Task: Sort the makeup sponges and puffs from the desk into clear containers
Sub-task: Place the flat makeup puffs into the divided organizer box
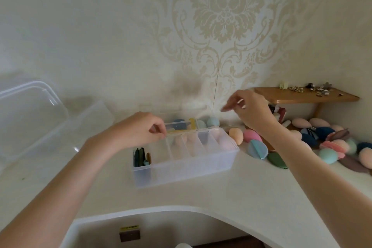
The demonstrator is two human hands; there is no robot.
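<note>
Pinching yellow divider – left hand at container | right hand loose (above sponges)

Two hands, one divided clear container, one open clear bin, one wooden shelf

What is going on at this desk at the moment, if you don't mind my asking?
A person is sorting makeup sponges and puffs into a clear divided container on the white desk. The left hand pinches at the container's back edge near a yellow strip, while the right hand hovers above it, holding nothing I can make out. Several compartments already hold sponges and puffs. A pile of loose sponges and puffs lies to the right, and a larger clear tub sits to the left.
</note>
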